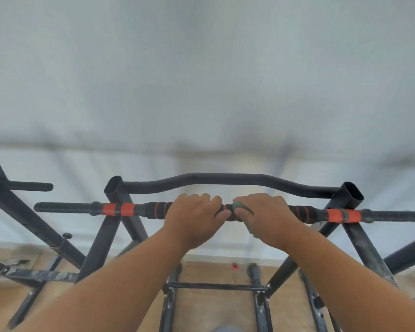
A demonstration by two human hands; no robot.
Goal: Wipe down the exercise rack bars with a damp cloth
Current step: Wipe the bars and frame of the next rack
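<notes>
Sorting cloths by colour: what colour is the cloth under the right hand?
Green. The small green cloth shows under the right hand on the black-and-orange grip bar, head view.

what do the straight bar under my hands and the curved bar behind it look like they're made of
Straight bar: apparently metal under black ribbed foam or rubber grips, with orange tape-like bands.
Curved bar: looks like bare steel tube in matt black paint; smooth, no padding.
Both are guesses from appearance only.

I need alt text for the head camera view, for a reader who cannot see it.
Two hands grip the middle of a black-and-orange padded bar on an exercise rack: the left hand bare, the right hand pressing a green cloth around it. A curved black bar runs behind.
</notes>
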